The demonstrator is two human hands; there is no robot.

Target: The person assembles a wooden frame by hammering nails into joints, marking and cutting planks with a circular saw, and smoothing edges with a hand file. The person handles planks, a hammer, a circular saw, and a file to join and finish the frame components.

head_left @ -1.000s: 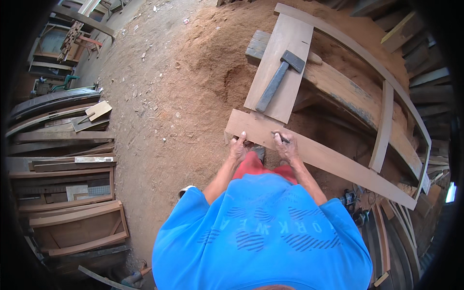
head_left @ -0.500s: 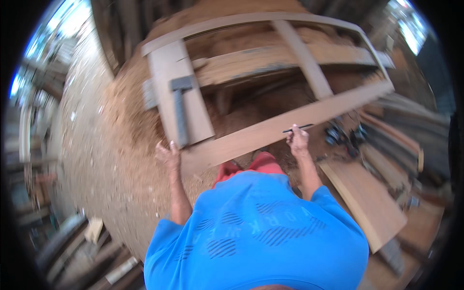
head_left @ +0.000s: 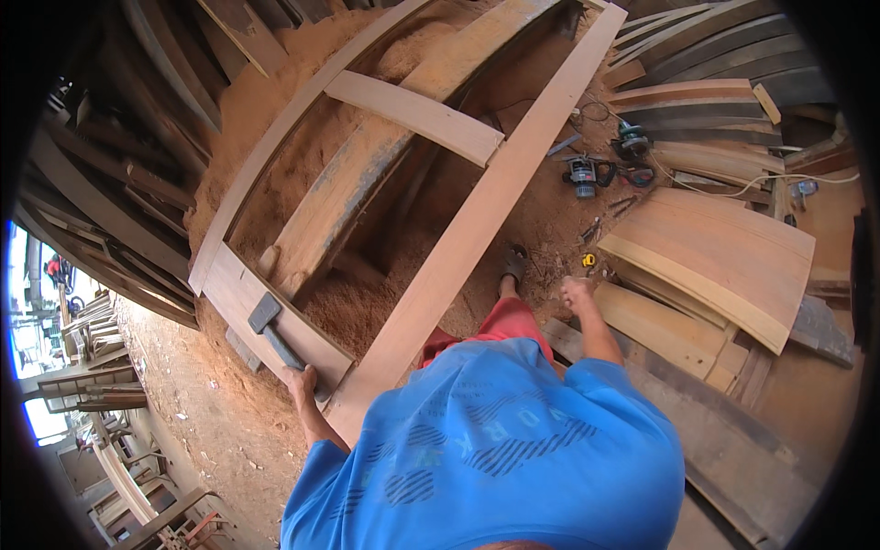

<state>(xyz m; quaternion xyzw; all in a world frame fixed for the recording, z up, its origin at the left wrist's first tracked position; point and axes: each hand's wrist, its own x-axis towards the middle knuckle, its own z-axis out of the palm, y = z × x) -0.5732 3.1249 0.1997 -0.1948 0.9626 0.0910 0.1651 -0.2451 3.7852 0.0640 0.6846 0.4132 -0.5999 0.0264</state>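
Note:
My left hand (head_left: 301,378) curls over the lower handle of a hammer (head_left: 265,313) with a dark block-shaped head. The hammer lies on the wide end board (head_left: 240,291) of a wooden frame. That frame has a long straight rail (head_left: 486,206), a crosspiece (head_left: 417,115) and a curved far rail (head_left: 275,137). At the right, my right hand (head_left: 577,291) is closed, just below a yellow tape measure (head_left: 588,260) on the ground. Whatever is inside its fingers is hidden from view.
Beneath the frame runs a thick, worn beam (head_left: 367,170) over heaped sawdust (head_left: 229,197). Corded power tools (head_left: 580,174) lie to the right, near a stack of curved planks (head_left: 715,252). Dark curved timbers (head_left: 110,225) lean at the left. My sandalled foot (head_left: 515,264) is by the rail.
My view has turned, so the frame now slants up to the right. My right hand has left the straight rail and moved right toward the tape measure; its pencil no longer shows.

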